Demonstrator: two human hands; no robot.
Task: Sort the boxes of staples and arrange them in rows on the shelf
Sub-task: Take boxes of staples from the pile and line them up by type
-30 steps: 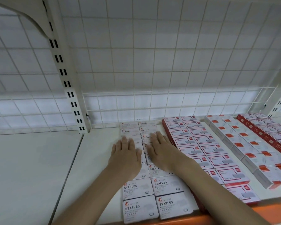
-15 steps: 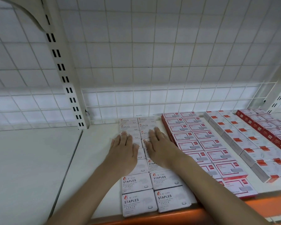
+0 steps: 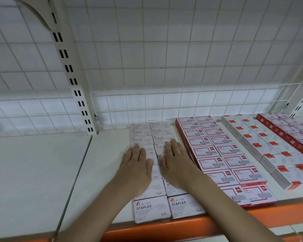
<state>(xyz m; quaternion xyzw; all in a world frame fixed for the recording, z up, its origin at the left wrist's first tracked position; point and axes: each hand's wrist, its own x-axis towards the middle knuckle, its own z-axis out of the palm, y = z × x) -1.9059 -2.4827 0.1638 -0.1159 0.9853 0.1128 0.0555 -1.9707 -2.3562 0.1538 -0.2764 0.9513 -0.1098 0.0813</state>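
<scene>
1. The left hand (image 3: 136, 167) lies flat, fingers straight and close together, palm down on the left row of white staple boxes (image 3: 151, 208).
2. The right hand (image 3: 176, 165) lies flat the same way on the right row, fingers straight and pointing toward the back; neither hand grips or pinches anything.
3. The white boxes form two touching rows running from the shelf's (image 3: 103, 163) front edge to the wire grid (image 3: 164, 58) at the back.
4. Just beside them on the right stand two rows of red-framed boxes (image 3: 222, 151).
5. Further right come white boxes with orange labels (image 3: 262, 145), then red boxes (image 3: 292, 135) at the far right.
6. An orange strip (image 3: 278, 212) runs along the shelf's front edge.
</scene>
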